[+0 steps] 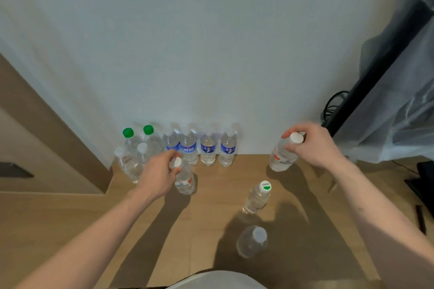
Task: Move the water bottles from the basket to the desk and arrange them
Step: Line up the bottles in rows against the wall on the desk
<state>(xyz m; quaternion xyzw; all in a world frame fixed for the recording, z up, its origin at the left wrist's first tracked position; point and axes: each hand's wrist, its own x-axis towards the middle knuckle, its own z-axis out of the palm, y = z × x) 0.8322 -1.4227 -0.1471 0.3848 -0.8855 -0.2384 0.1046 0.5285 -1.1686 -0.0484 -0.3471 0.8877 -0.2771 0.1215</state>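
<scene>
- left hand (159, 172) fingers curled round neck of red-label bottle (184, 180), white cap just past the fingertips; bottle on desk (211, 241), long axis roughly upright, cap up
- right hand (314, 145) pinches cap end of second red-label bottle (280, 156); tilted, cap leaning right
- count: 12 bottles in view, 2 held, 8 by the wall (211, 54) (2 green caps, 4 blue labels), 2 loose upright near front

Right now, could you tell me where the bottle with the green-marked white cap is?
In the head view it stands alone on the desk, right of centre: the green-marked bottle.
</scene>
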